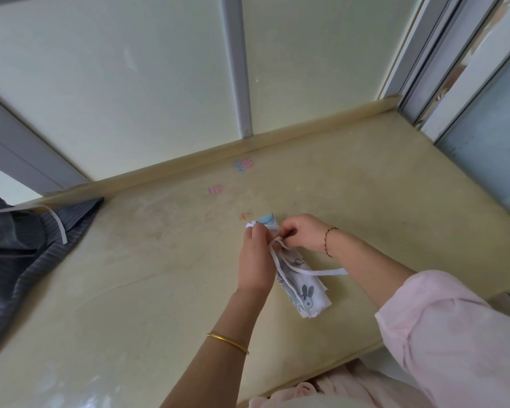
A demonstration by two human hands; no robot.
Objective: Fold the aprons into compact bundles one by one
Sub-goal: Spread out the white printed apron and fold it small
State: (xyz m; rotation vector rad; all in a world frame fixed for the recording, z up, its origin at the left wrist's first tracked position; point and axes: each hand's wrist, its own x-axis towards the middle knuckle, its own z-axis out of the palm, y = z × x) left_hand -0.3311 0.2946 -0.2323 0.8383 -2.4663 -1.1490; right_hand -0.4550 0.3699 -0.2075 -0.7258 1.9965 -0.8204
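- Lying on the beige worktop [165, 290], right of centre, a white rolled apron [302, 285] printed with grey rabbits runs lengthwise from far to near.
- Both hands meet over its far end, where a white tie strap [312, 272] crosses the roll and trails off to the right.
- The left hand [255, 260] curls its fingers around the strap and the left side of the roll; a gold bangle [227, 343] sits on that forearm.
- The right hand [304, 232] pinches the strap at the crossing point; a thin dark bracelet [327, 240] circles its wrist, and a pink sleeve [454, 334] covers the arm.
- At the far left, well apart, a dark blue striped apron [21, 257] lies crumpled with its white strap showing.
- Small pink and blue marks [243, 164] dot the worktop near the far edge.
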